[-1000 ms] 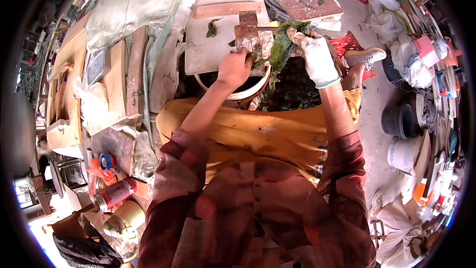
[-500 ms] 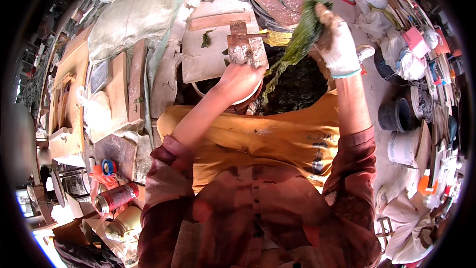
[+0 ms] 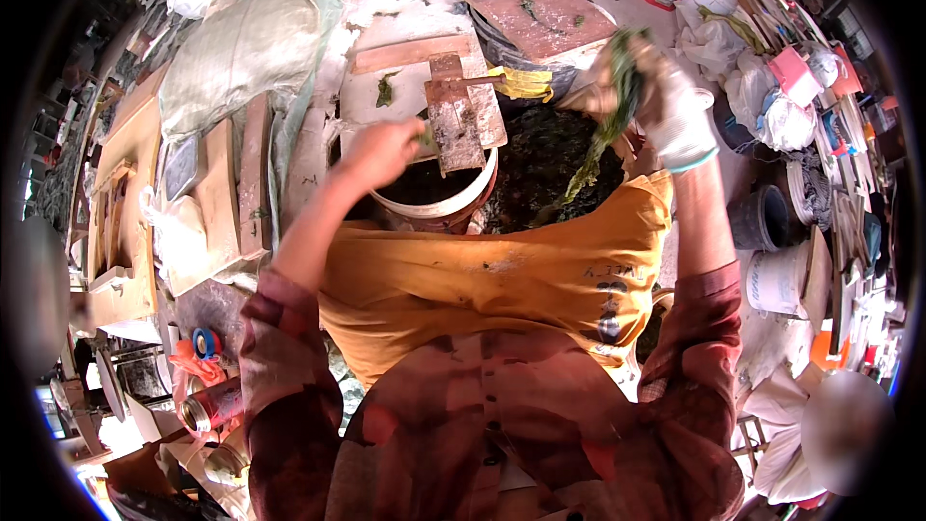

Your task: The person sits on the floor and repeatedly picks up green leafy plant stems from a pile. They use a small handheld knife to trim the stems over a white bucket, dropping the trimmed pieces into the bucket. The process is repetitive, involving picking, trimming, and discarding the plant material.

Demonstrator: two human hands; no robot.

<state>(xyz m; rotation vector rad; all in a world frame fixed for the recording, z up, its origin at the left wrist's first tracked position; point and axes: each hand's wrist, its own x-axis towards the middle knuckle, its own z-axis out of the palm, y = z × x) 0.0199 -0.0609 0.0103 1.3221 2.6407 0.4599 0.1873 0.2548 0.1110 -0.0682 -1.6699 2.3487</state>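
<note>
My right hand (image 3: 668,106), in a white glove smeared by motion, grips a long strip of green leafy seaweed (image 3: 606,150). The strip's lower end hangs above a mass of dark, wet seaweed (image 3: 550,159). My left hand (image 3: 381,154) is bare and blurred, closed at the fingertips round a small green scrap (image 3: 424,136). It is over the left side of a white-rimmed bucket (image 3: 449,205) with a dark inside. Beside it, a worn wooden block (image 3: 451,121) with a rod across it lies on a pale board (image 3: 371,114) and juts over the bucket.
A loose green piece (image 3: 385,90) lies on the board. Behind are a yellow plastic piece (image 3: 521,83) and a reddish board (image 3: 531,10). A large stuffed sack (image 3: 236,48) rests at left. Tubs and bags line the right, among them a black bucket (image 3: 760,217).
My left hand has moved left, away from the wooden block and the strip. My right hand has shifted slightly right and down, still with the seaweed.
</note>
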